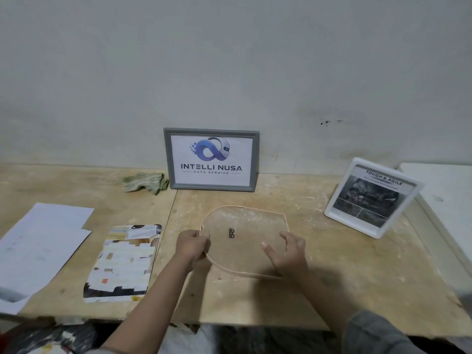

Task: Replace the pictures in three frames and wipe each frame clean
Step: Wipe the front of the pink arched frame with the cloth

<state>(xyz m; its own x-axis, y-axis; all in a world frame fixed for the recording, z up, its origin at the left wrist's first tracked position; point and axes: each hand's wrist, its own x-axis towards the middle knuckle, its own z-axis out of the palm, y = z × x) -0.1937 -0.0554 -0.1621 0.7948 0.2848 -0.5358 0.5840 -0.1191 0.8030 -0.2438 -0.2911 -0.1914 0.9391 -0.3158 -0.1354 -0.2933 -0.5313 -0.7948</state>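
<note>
Nearest the camera, two forearms reach up from six o'clock over the edge of a plywood table point(332, 277). They meet at a rounded frame point(242, 241) lying face down just below the centre of the view, its brown backing board up and a small metal hanger point(231, 233) near its middle. The left hand point(192, 245) is at the frame's nine o'clock edge, fingers curled and pinching the thin pale rim. The right hand point(287, 251) rests at the four o'clock side of the backing, fingers spread and slightly bent, thumb out toward the centre; whether it grips the rim I cannot tell.

At eight o'clock from the frame lies a colour print point(122, 261), flat, its image too blurred to read. Further toward nine o'clock lie white sheets of paper point(43, 241), overlapping, one reaching past the table's near edge.

At two o'clock, near the table's right side, a white frame point(371, 198) stands tilted back; its picture is headed "TOUGH & AGILE", the smaller text unreadable.

Farthest, at twelve o'clock, a grey frame point(211, 159) leans against the wall point(229, 60), reading "INTELLI NUSA" and "DATA SERVICE" under a blue looped logo. A crumpled green cloth point(144, 183) lies touching its left side.
</note>
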